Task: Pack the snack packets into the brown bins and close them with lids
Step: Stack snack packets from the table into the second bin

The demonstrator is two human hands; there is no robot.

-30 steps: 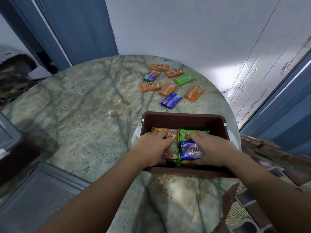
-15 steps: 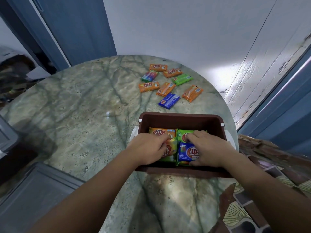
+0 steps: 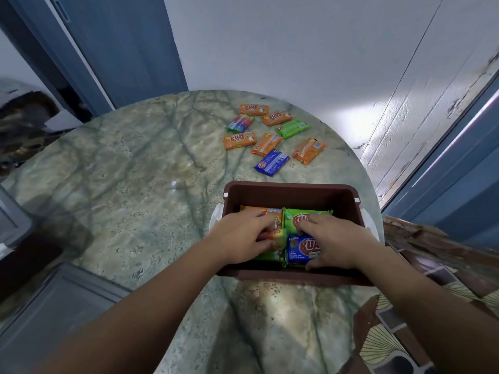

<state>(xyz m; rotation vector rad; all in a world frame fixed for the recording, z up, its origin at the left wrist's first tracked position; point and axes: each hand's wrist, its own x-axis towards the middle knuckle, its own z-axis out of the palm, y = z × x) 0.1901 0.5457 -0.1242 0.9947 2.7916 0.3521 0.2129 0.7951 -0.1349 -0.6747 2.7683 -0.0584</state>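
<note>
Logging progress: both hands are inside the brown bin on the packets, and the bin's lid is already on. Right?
Not quite. The head view shows the brown bin open, no lid on it. Left hand and right hand are indeed inside, on the packets.

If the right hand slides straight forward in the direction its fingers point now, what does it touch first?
The right hand points away and slightly left, over the green packet. Past that, it would likely first meet the far wall of the brown bin, though depth is hard to judge here.
</note>
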